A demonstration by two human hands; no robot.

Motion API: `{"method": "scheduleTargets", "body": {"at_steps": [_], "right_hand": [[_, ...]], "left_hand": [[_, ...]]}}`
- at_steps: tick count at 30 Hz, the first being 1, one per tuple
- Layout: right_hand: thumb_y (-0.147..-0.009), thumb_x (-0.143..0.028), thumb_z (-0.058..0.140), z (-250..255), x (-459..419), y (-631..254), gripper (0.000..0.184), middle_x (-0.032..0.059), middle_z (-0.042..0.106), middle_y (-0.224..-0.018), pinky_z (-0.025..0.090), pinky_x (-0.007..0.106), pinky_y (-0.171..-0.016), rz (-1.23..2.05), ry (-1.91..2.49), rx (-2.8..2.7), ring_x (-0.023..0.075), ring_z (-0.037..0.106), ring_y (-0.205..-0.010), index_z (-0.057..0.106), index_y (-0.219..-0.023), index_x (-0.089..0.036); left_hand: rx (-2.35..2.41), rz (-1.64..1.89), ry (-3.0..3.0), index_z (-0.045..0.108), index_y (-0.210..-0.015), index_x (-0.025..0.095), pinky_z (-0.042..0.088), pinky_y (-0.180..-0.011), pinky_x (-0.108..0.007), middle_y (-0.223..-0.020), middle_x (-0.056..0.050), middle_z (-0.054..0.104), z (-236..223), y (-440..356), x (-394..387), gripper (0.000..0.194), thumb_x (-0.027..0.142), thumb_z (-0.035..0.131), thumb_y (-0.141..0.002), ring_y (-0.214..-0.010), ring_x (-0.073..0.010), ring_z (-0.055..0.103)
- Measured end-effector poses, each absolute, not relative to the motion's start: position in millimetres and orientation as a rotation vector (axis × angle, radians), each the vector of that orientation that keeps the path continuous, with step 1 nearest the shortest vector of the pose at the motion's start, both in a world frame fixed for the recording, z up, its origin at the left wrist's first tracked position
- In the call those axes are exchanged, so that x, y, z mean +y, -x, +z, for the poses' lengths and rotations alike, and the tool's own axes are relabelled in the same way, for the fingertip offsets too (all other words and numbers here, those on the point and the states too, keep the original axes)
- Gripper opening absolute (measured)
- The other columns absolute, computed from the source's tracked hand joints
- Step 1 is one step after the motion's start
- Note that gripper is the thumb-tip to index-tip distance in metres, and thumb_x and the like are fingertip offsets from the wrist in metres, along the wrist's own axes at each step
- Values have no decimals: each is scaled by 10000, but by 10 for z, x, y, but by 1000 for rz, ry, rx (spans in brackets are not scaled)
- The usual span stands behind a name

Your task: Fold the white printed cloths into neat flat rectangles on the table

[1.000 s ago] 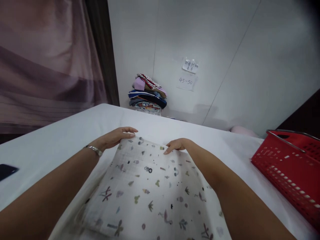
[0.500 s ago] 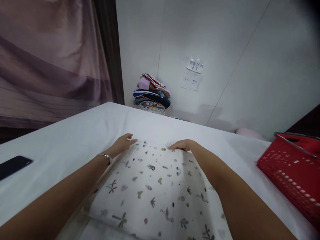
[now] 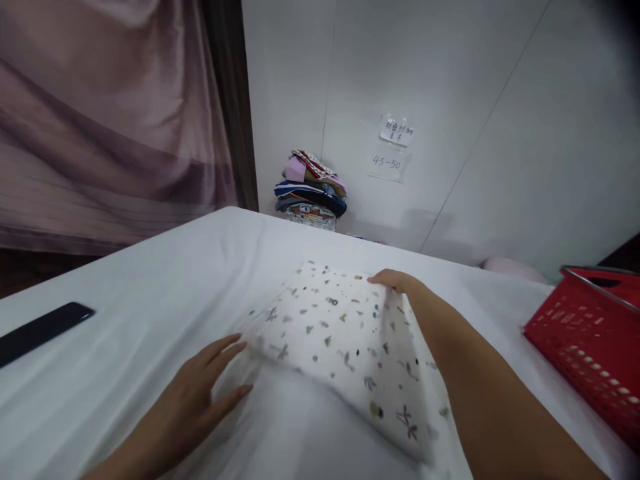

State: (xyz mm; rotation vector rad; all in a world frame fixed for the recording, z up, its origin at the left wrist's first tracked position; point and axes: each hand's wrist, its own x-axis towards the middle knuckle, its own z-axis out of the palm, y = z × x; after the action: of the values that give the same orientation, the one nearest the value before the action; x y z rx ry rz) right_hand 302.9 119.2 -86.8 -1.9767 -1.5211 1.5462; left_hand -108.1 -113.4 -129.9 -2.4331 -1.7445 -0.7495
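A folded white cloth [image 3: 340,333] with small printed figures lies on the white-covered table [image 3: 150,287], turned at an angle and slightly blurred. My left hand [image 3: 200,390] rests flat with fingers spread by the cloth's near left corner. My right hand [image 3: 395,280] lies on the cloth's far right corner, fingers curled over the edge; my right forearm runs along the cloth's right side.
A black phone [image 3: 40,330] lies at the table's left edge. A red plastic basket [image 3: 585,347] with a metal handle stands at the right. A stack of folded clothes [image 3: 310,190] sits by the white wall behind the table. A curtain [image 3: 110,120] hangs at the left.
My left hand has drawn back from the cloth's far edge to its near left corner. The cloth has shifted away and turned. The view has drifted left, showing more of the phone.
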Motion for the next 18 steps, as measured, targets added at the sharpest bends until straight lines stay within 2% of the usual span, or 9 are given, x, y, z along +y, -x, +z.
{"method": "scheduleTargets", "body": {"at_steps": [4, 6, 9, 12, 15, 18], "right_hand": [[-657, -442, 735, -890, 1164, -3634, 407, 160, 640, -1079, 490, 415, -811, 1259, 2092, -1370, 311, 572, -1036, 657, -941, -163], [-667, -455, 723, -934, 1098, -3904, 438, 176, 634, -1079, 496, 418, -792, 1189, 2127, -1304, 317, 575, -1025, 648, -969, -147], [-676, -472, 710, -1026, 993, -4195, 475, 194, 633, -1066, 503, 422, -765, 1138, 2159, -1211, 325, 586, -996, 638, -989, -121], [-681, -487, 701, -1125, 948, -4336, 480, 173, 650, -1037, 512, 393, -753, 1134, 2143, -1157, 298, 605, -959, 636, -990, -126], [-692, -495, 689, -1203, 974, -4364, 456, 157, 659, -1027, 521, 366, -736, 1165, 2101, -1139, 273, 620, -927, 638, -963, -133], [-704, -484, 681, -1226, 1012, -4339, 433, 178, 637, -1078, 526, 395, -721, 1206, 2082, -1128, 291, 621, -928, 629, -940, -125]], "left_hand": [[-1259, -862, 2699, 446, -1265, 324, 485, -875, -359, -1244, -54, 570, -1141, 442, -1169, 466, 402, 528, -813, -1086, -238, 558], [-966, -912, 2826, 431, -1263, 285, 462, -901, -376, -1243, -75, 566, -1057, 36, -1165, 457, 304, 512, -814, -1098, -231, 540], [-670, -764, 3005, 459, -1210, 224, 388, -969, -384, -1253, -81, 548, -982, -572, -1138, 408, 179, 495, -806, -1134, -214, 495], [-463, -702, 3046, 465, -1189, 213, 335, -987, -372, -1240, -63, 544, -1061, -1074, -1071, 344, 152, 462, -851, -1124, -195, 475], [-336, -638, 3067, 500, -1110, 212, 369, -879, -351, -1048, -48, 596, -1309, -1417, -971, 238, 182, 467, -877, -947, -177, 515], [-337, -549, 3067, 537, -912, 184, 373, -745, -336, -846, -31, 579, -1595, -1578, -871, 64, 209, 494, -871, -803, -173, 497]]}}
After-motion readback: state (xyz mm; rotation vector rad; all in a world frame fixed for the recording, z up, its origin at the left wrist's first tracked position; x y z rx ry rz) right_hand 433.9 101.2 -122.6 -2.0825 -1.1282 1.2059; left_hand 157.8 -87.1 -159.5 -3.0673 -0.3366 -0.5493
